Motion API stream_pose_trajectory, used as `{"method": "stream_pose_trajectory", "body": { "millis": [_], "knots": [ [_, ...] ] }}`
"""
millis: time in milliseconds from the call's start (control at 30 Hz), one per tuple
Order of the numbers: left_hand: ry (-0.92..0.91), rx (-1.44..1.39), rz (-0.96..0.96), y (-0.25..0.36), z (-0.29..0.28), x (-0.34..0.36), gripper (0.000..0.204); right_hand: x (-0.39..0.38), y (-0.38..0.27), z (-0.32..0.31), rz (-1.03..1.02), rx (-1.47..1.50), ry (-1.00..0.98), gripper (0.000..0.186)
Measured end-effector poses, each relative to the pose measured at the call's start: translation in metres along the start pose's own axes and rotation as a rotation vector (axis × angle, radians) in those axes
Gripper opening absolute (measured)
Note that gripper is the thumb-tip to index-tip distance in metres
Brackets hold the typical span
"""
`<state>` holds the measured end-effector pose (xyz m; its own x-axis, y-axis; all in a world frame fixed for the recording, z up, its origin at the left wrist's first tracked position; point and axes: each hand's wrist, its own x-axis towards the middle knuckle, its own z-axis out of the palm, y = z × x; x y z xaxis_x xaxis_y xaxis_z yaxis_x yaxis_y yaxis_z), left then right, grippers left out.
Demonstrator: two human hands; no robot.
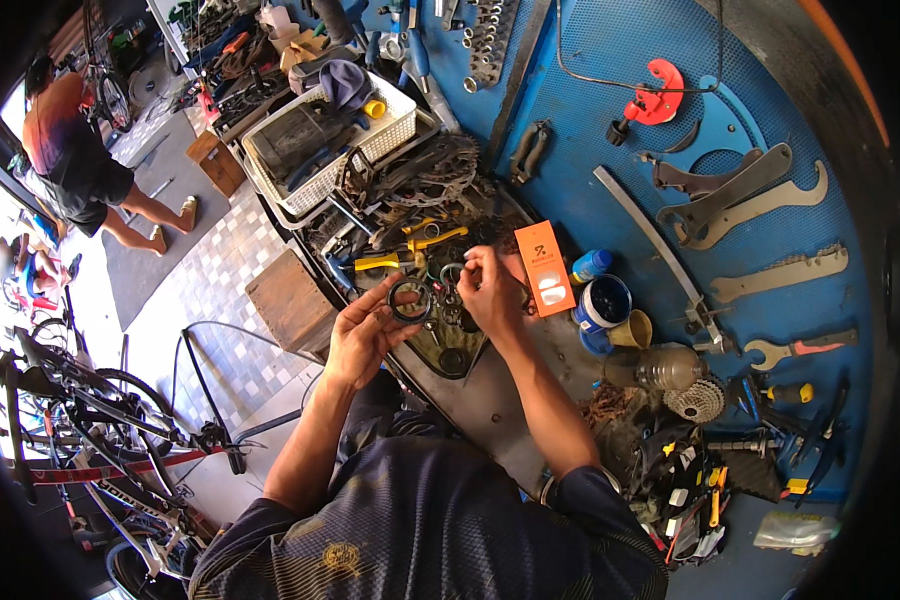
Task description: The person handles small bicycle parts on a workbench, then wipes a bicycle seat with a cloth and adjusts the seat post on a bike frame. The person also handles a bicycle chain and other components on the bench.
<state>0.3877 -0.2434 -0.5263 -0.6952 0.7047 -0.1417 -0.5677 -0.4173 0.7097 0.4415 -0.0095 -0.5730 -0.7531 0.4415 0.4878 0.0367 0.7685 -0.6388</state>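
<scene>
My left hand (pixel 360 340) grips a dark ring (pixel 410 319) between thumb and fingers, over a dark tray (pixel 455 372) holding several small parts. Just right of it, my right hand (pixel 490 295) is curled with its fingertips together beside a smaller metal ring; what they hold, if anything, is too small to make out. Yellow-handled tools (pixel 435 237) lie beyond my hands. An orange card (pixel 540 260) stands to the right, beside a blue-and-white tub (pixel 600 305).
A white basket (pixel 390 135) tops the cluttered bench. Wrenches (pixel 780 280) hang on the blue pegboard; a cassette (pixel 695 398) and tools lie at right. Bicycles (pixel 110 420) and a wooden box (pixel 280 300) are at left. Another person (pixel 80 160) stands at upper left, back turned.
</scene>
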Motion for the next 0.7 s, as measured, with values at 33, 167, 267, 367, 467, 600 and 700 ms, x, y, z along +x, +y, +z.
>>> {"method": "stream_pose_trajectory", "body": {
  "millis": [33, 167, 267, 367, 467, 600, 700],
  "knots": [
    [0.014, -0.003, -0.011, 0.0, 0.001, 0.001, 0.049, 0.005, -0.004, -0.01, 0.069, 0.003, -0.016, 0.035],
    [0.019, -0.044, -0.027, -0.003, 0.002, 0.007, 0.049, 0.023, -0.021, -0.048, 0.054, 0.273, 0.026, 0.039],
    [0.025, -0.061, -0.043, -0.004, 0.003, 0.009, 0.05, 0.032, -0.029, -0.059, 0.101, 0.27, -0.053, 0.041],
    [0.048, -0.087, -0.056, -0.002, 0.003, 0.01, 0.052, 0.035, -0.035, -0.058, 0.079, 0.274, -0.066, 0.041],
    [0.049, -0.114, -0.066, -0.001, 0.002, 0.01, 0.051, 0.033, -0.04, -0.06, 0.119, 0.295, -0.072, 0.042],
    [0.058, -0.05, -0.06, -0.003, 0.004, 0.012, 0.051, 0.029, -0.053, -0.063, 0.127, 0.357, -0.123, 0.042],
    [0.08, 0.056, -0.025, -0.006, 0.009, 0.014, 0.052, 0.024, -0.066, -0.057, 0.083, 0.355, -0.19, 0.043]
  ]
}}
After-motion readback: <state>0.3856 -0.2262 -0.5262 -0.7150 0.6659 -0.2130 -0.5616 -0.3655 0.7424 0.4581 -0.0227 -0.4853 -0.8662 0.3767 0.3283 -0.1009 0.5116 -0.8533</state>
